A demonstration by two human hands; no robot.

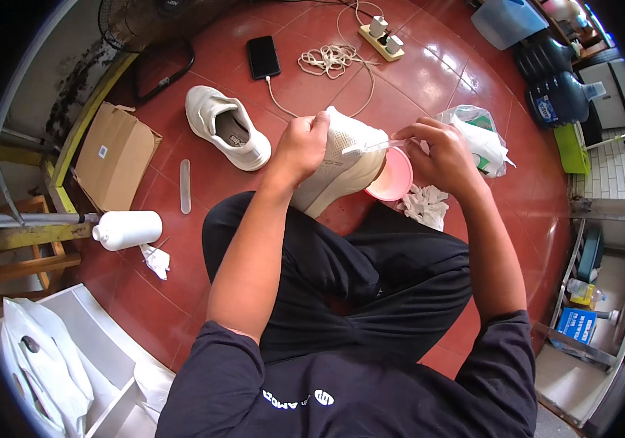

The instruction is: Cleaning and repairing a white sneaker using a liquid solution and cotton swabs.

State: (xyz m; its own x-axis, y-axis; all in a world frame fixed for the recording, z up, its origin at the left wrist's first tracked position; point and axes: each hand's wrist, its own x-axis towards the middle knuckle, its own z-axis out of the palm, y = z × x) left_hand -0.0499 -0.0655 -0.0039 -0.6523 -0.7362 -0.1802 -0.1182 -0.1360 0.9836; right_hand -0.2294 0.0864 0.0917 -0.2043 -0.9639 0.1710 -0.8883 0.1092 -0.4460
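My left hand (304, 146) is closed around one end of a cream-coloured shoe (338, 175), lifting it above my crossed legs. In my right hand (438, 150), pinched in the fingers, is a toothbrush (374, 147) with a clear handle. Its white head lies against the perforated upper of the shoe, or just over it. Partly hidden behind the shoe is a pink bowl (388, 198) with pale liquid inside. Crumpled white tissue (426, 207) lies beside the bowl. A matching shoe (228, 128) rests on the red tiled floor, ahead and to the left.
A phone (263, 58) charges from a power strip (383, 44) by a coiled cable (329, 60). Leftward are a cardboard box (117, 157), a white bottle (137, 229) and a translucent strip (185, 186). A plastic bag (504, 162) and water jugs (564, 98) stand right.
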